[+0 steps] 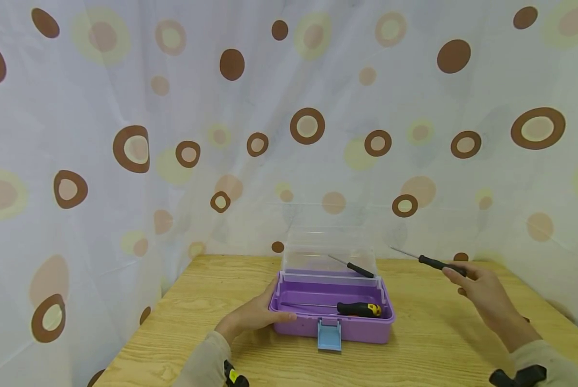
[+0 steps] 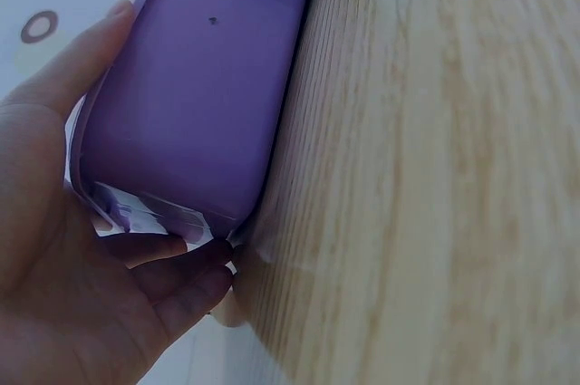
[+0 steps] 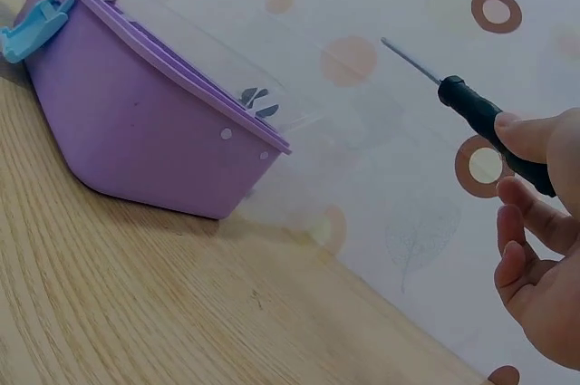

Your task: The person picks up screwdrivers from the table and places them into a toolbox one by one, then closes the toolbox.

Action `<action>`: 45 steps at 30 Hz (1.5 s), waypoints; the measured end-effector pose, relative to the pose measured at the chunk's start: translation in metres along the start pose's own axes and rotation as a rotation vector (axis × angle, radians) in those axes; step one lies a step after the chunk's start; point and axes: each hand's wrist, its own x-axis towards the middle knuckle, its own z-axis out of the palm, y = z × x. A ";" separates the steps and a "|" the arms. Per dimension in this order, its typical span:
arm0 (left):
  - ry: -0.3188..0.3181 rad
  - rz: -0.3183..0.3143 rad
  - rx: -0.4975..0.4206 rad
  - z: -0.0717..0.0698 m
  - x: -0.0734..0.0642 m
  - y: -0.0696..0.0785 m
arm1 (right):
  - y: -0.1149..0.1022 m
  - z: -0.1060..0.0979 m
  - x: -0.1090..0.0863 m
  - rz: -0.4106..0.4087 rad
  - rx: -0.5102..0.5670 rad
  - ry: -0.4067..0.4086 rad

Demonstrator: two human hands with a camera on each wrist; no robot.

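A purple toolbox with a blue latch stands on the table, its clear lid raised at the back. My left hand grips its left end, thumb over the front rim and fingers against the end wall. To the right of the box, above the table, my right hand holds a screwdriver by its black handle, shaft pointing left. Inside the box lies a black-and-yellow screwdriver. Another black-handled screwdriver shows at the lid; I cannot tell whether it rests on it or behind.
The wooden table extends on both sides of the box. A white curtain with brown and yellow dots hangs behind and along the sides. Black wrist straps sit over the sleeves.
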 end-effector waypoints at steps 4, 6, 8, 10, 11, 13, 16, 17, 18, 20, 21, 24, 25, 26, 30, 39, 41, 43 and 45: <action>0.006 -0.011 0.005 -0.001 -0.001 0.001 | -0.002 0.003 0.002 -0.017 0.057 -0.006; 0.014 -0.018 0.006 -0.001 -0.001 0.000 | -0.004 0.005 0.002 -0.018 0.072 -0.006; 0.018 -0.024 0.009 0.000 -0.001 -0.003 | -0.005 0.007 0.003 -0.018 0.082 -0.007; 0.023 -0.031 0.005 0.000 -0.001 -0.005 | -0.006 0.009 0.003 -0.020 0.089 -0.013; 0.025 -0.035 0.005 0.000 -0.001 -0.007 | -0.007 0.010 0.004 -0.022 0.093 -0.016; 0.024 -0.038 0.003 0.000 0.000 -0.008 | -0.007 0.013 0.005 -0.032 0.101 -0.025; 0.023 -0.043 -0.004 0.001 -0.001 -0.007 | -0.008 0.020 0.008 -0.040 0.111 -0.042; 0.019 -0.042 -0.007 0.001 -0.001 -0.007 | -0.008 0.022 0.009 -0.045 0.111 -0.042; 0.018 -0.041 -0.009 0.002 -0.001 -0.007 | -0.008 0.025 0.010 -0.047 0.112 -0.043; 0.016 -0.040 -0.014 0.002 -0.001 -0.007 | -0.010 0.031 0.012 -0.045 0.118 -0.041; 0.016 -0.039 -0.015 0.002 -0.001 -0.007 | -0.010 0.033 0.013 -0.043 0.124 -0.040; 0.016 -0.037 -0.012 0.003 0.000 -0.006 | -0.013 0.040 0.015 -0.036 0.140 -0.041; 0.016 -0.035 -0.010 0.002 0.000 -0.005 | -0.015 0.042 0.016 -0.034 0.142 -0.042; 0.017 -0.033 -0.008 0.002 0.000 -0.005 | -0.016 0.044 0.016 -0.032 0.143 -0.044; 0.020 -0.032 -0.001 0.002 0.001 -0.006 | -0.020 0.051 0.019 -0.035 0.149 -0.046; 0.016 -0.021 -0.013 0.001 0.001 -0.004 | -0.029 0.071 0.026 -0.016 0.172 -0.061; 0.013 -0.017 -0.015 0.001 0.001 -0.002 | -0.031 0.076 0.028 -0.009 0.165 -0.064; 0.012 -0.016 -0.021 0.001 0.000 -0.001 | -0.033 0.082 0.031 -0.007 0.149 -0.074; 0.008 -0.011 -0.029 0.001 0.000 0.001 | -0.035 0.087 0.034 -0.004 0.136 -0.088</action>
